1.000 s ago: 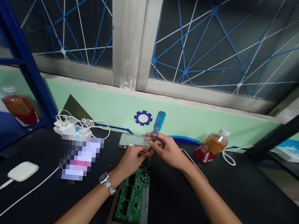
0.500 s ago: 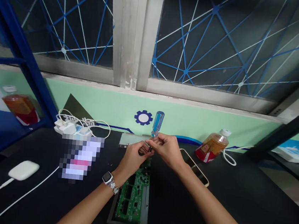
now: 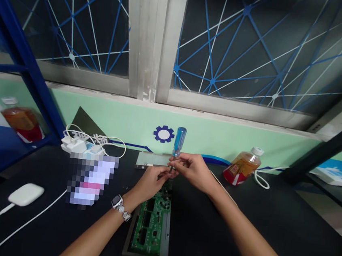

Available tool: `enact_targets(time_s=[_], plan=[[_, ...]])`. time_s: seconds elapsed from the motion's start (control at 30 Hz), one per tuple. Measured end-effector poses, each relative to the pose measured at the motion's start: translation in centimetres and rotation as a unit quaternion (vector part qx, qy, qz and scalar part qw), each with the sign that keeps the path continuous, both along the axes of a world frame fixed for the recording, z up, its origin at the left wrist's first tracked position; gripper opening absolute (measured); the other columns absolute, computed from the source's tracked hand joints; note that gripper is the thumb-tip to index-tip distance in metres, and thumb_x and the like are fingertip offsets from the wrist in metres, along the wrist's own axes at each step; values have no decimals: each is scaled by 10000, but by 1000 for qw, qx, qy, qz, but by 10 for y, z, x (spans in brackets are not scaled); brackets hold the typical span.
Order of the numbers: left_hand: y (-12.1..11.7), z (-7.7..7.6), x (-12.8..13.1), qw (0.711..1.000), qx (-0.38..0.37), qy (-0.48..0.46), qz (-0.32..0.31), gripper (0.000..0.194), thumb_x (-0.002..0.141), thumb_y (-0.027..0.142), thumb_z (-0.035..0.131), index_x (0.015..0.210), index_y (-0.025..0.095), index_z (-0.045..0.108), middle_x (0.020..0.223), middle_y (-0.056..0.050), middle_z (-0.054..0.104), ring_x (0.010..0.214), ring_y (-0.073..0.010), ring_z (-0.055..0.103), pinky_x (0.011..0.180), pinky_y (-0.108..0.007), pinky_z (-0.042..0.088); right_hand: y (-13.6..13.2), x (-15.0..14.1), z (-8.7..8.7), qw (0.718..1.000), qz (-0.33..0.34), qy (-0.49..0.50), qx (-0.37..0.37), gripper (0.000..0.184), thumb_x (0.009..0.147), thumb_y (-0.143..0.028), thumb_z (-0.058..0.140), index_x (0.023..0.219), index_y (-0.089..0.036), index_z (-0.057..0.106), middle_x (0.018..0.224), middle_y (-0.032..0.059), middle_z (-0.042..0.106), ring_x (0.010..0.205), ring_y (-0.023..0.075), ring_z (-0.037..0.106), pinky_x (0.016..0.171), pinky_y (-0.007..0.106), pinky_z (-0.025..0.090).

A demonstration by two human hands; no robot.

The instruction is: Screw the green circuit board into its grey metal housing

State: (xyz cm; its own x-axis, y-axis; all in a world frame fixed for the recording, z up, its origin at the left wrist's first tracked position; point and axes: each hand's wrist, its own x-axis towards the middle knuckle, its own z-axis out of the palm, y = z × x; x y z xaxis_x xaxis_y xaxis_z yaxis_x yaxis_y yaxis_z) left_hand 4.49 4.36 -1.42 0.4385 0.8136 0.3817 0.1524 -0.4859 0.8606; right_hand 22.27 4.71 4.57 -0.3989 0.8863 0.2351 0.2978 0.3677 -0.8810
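A screwdriver (image 3: pixel 180 139) with a clear blue handle stands nearly upright above the far end of a green circuit board (image 3: pixel 150 231) in a grey metal tray. My right hand (image 3: pixel 195 171) pinches its shaft just below the handle. Fingers of my left hand (image 3: pixel 150 181) close around the lower shaft near the tip. The tip itself is hidden by my fingers, and any screw there is too small to make out. A watch (image 3: pixel 117 201) and bracelet sit on my left wrist.
Behind my hands lies a flat light metal panel (image 3: pixel 152 160). A drink bottle (image 3: pixel 242 166) stands at the back right, and a phone lies partly under my right forearm. On the left are a white power strip (image 3: pixel 76 144) with cables, a blurred-out lit screen (image 3: pixel 93 183) and a white charging case (image 3: pixel 26 194).
My left wrist has moved slightly left and down, its fingers straighter. The fingers of my right hand have shifted a little on the shaft, and the screwdriver has moved slightly left.
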Motion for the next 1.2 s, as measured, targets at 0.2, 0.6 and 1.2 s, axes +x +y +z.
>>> enact_targets(time_s=[0.2, 0.6, 1.2], plan=[[-1, -3, 5, 994, 27, -11, 106, 202, 775, 279, 744, 925, 160, 681, 840, -33, 733, 770, -178, 674, 747, -269, 520, 2, -10, -11, 992, -98, -10, 79, 248, 788, -397, 708, 716, -171, 634, 617, 3, 633, 546, 126, 548, 522, 228, 430], [-1, 0, 1, 998, 15, 24, 55, 247, 912, 331, 569, 898, 153, 740, 838, -48, 757, 766, -213, 675, 706, -273, 484, 1, -3, 0, 999, -7, -33, 37, 224, 877, -374, 602, 924, -171, 685, 730, 19, 687, 630, 142, 627, 583, 237, 469], [-1, -5, 6, 995, -15, -28, 94, 133, 843, 273, 665, 834, 145, 696, 791, -52, 750, 714, -188, 694, 671, -264, 532, 5, -17, -14, 982, -168, 2, 87, 362, 734, -465, 745, 621, -178, 555, 554, -9, 590, 500, 120, 523, 479, 225, 408]])
